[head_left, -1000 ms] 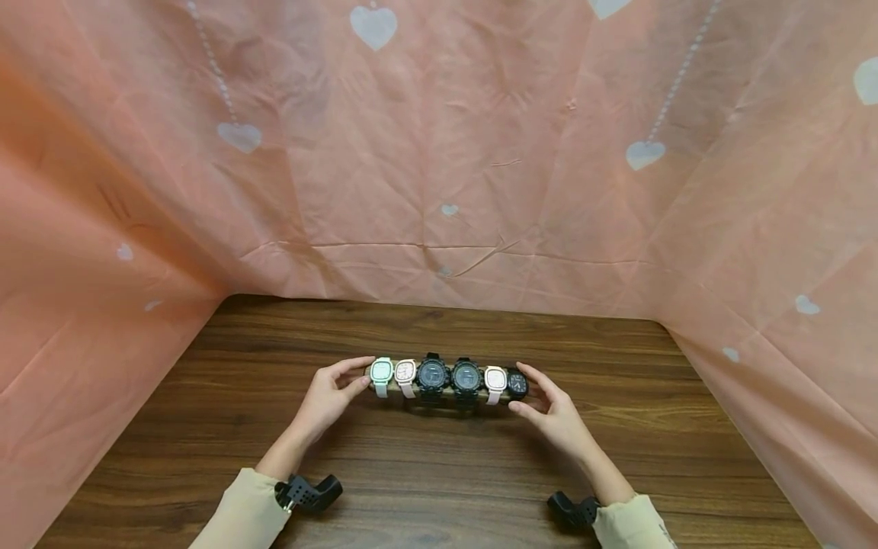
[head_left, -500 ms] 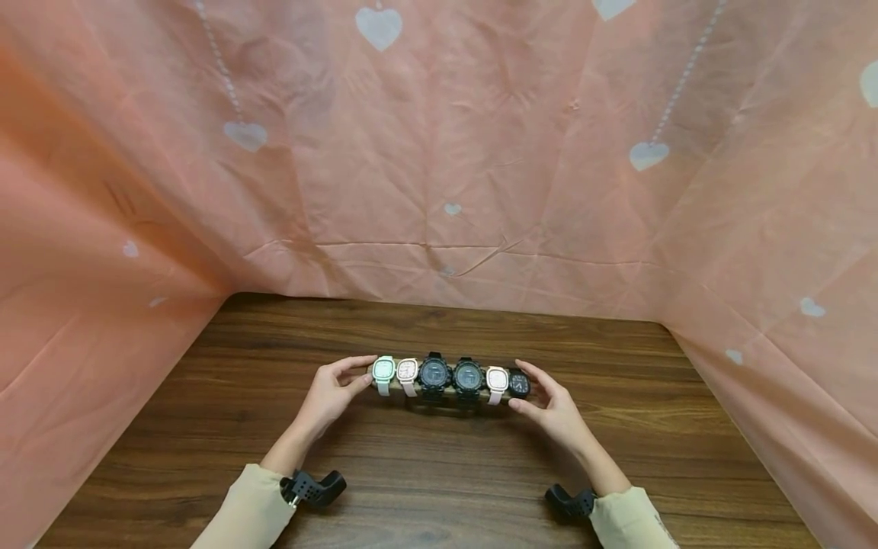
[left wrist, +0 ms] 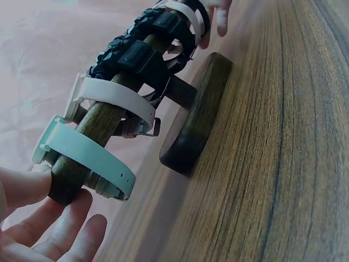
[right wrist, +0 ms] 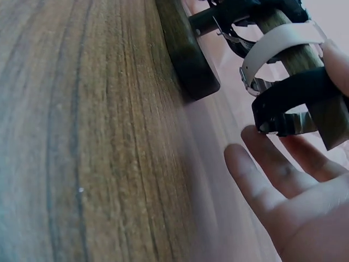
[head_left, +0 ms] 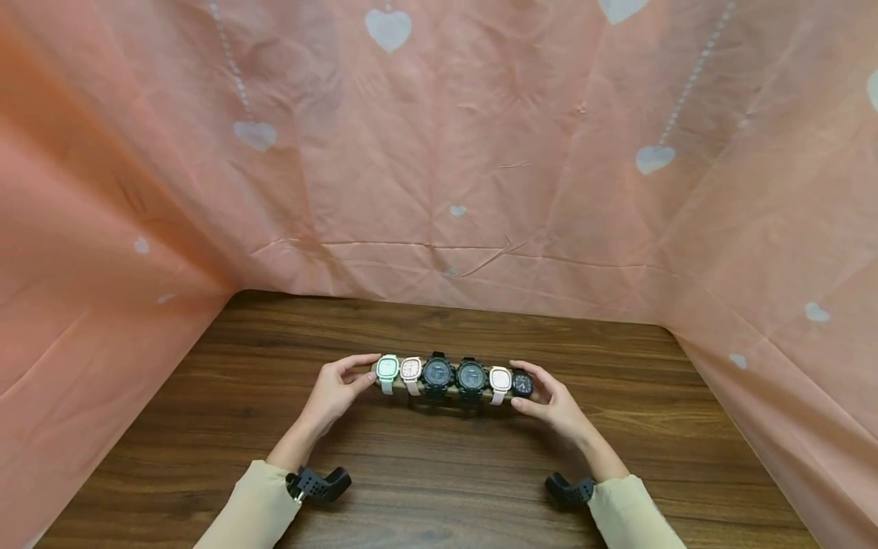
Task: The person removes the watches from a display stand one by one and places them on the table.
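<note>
A dark wooden watch stand (left wrist: pixel 102 123) carries several wristwatches in a row along its bar. From the left they are a mint watch (head_left: pixel 387 367), a pale pink one (head_left: pixel 411 369), two bulky black digital ones (head_left: pixel 437 374), another pale pink one (head_left: pixel 500 379) and a small black one (head_left: pixel 523 383). My left hand (head_left: pixel 331 393) holds the bar's left end between thumb and fingers, beside the mint watch. At the opposite end my right hand (head_left: pixel 559 408) grips around the bar by the small black watch, thumb near and fingers beyond. The stand's base (left wrist: pixel 199 120) is mostly hidden from above.
Brown wood-grain table (head_left: pixel 439 473) spreads around the stand. Pink fabric (head_left: pixel 439 152) with white hearts encloses it at the back and both sides. A black wrist camera (head_left: pixel 318 484) sits on the left wrist, another camera (head_left: pixel 571 489) on the right.
The whole view has shifted slightly, so stand and backdrop appear a little further right. Both hands keep their places at the bar's ends; the watches keep their order.
</note>
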A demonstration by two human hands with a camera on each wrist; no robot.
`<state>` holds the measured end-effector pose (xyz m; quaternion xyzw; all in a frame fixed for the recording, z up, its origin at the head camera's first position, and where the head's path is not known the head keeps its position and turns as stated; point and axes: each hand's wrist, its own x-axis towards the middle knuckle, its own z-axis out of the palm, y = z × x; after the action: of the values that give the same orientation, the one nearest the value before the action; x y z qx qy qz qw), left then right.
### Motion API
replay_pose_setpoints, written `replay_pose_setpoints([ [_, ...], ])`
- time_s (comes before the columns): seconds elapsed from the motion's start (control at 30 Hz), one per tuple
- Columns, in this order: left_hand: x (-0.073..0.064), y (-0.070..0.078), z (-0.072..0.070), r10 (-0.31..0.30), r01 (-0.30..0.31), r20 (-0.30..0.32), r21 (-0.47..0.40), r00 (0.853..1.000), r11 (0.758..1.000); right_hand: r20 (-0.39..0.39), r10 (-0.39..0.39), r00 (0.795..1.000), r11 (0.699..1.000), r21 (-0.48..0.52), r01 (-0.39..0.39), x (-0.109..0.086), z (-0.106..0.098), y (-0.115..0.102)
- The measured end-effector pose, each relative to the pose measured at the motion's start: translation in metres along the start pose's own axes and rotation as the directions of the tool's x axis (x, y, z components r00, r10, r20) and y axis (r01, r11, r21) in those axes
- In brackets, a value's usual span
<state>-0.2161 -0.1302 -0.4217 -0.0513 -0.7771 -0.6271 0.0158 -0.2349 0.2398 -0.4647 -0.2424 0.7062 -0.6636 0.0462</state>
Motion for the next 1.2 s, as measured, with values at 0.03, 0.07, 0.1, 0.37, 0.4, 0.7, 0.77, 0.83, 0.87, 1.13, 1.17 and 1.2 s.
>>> replay_pose_setpoints([
  [0.03,0.000,0.000,0.000,0.001,-0.001,-0.002,-0.001,1.000,1.000,0.014,-0.008,1.000,1.000,0.016,0.008,0.001,-0.001,0.001],
  [0.07,0.001,-0.001,0.000,0.001,-0.001,-0.002,-0.004,1.000,1.000,0.027,-0.011,1.000,0.999,0.040,0.010,0.001,-0.001,0.001],
  [0.1,0.001,-0.002,0.001,0.000,0.000,-0.002,-0.006,1.000,1.000,0.039,-0.013,0.999,0.998,0.060,0.011,0.002,-0.002,0.001],
  [0.37,0.008,-0.012,0.004,-0.012,0.012,0.002,-0.037,1.000,0.999,0.047,0.030,0.998,0.991,0.128,-0.036,0.000,-0.007,0.001],
  [0.4,0.009,-0.016,0.004,-0.010,0.010,0.002,-0.043,1.000,0.999,0.042,0.031,0.999,0.992,0.122,-0.036,-0.001,-0.007,0.000],
  [0.7,0.016,-0.031,0.003,-0.012,0.011,-0.012,-0.075,1.000,0.997,-0.007,0.037,0.999,0.999,0.035,-0.036,-0.004,-0.007,-0.005],
  [0.77,0.014,-0.027,0.003,-0.017,0.017,-0.005,-0.079,1.000,0.997,-0.024,0.034,0.999,0.999,0.020,-0.034,-0.006,-0.007,-0.006],
  [0.83,0.011,-0.020,0.003,-0.019,0.019,-0.001,-0.081,1.000,0.997,-0.037,0.028,0.999,1.000,0.007,-0.028,-0.007,-0.008,-0.006],
  [0.87,0.009,-0.016,0.003,-0.020,0.020,0.001,-0.079,1.000,0.997,-0.043,0.024,0.999,1.000,-0.002,-0.024,-0.008,-0.008,-0.005],
  [1.13,0.000,0.001,0.004,-0.015,0.015,-0.002,-0.074,1.000,0.997,-0.099,0.014,0.995,0.997,-0.069,-0.021,-0.017,-0.009,-0.006],
  [1.17,0.000,0.000,0.004,-0.018,0.017,-0.004,-0.075,1.000,0.997,-0.105,0.014,0.994,0.997,-0.077,-0.022,-0.018,-0.009,-0.006],
  [1.2,0.001,-0.001,0.003,-0.021,0.020,-0.004,-0.077,1.000,0.997,-0.109,0.011,0.994,0.996,-0.089,-0.021,-0.019,-0.010,-0.007],
])
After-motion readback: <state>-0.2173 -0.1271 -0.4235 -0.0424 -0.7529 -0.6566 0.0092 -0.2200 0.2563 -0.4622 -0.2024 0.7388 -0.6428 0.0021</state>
